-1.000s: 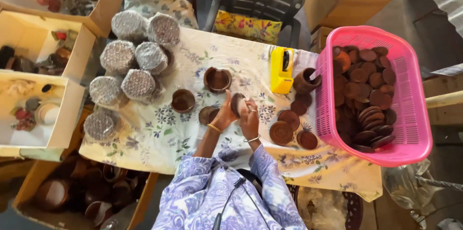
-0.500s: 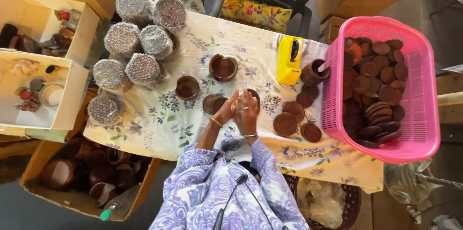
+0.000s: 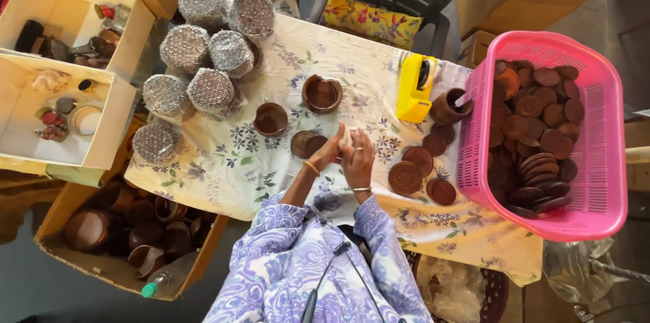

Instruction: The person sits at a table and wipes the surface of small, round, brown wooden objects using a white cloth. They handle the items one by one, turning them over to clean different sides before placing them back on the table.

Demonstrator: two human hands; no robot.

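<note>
A surface (image 3: pixel 223 167) draped in a floral cloth fills the middle of the view, and the person in a purple patterned sleeve sits at its near edge with everything set within arm's reach. At the right, a pink plastic basket (image 3: pixel 602 181) rests partly on the cloth and holds a heap of round brown clay lids, too many and too overlapped to count. At the left stand three open cardboard boxes (image 3: pixel 101 133) with small odds and ends, and a fourth box (image 3: pixel 81 255) on the floor below holds brown clay pots. Seven bubble-wrapped bundles (image 3: pixel 210 89) cluster at the far left of the cloth, seemingly finished pieces kept apart from the bare ones. A yellow tape dispenser (image 3: pixel 414 89) sits beside a clay cup (image 3: pixel 447 108) just by the basket. Two open clay pots (image 3: pixel 321 93) stand in the middle, and about four loose lids (image 3: pixel 405 177) lie between the hands and the basket. The left hand (image 3: pixel 328 152) and right hand (image 3: pixel 357 155) meet above the cloth, fingers curled close around a small pale object (image 3: pixel 345 137), possibly wrapping, though it is too small to be sure; a clay pot (image 3: pixel 306 143) lies just beside the left hand, touching or nearly so.
</note>
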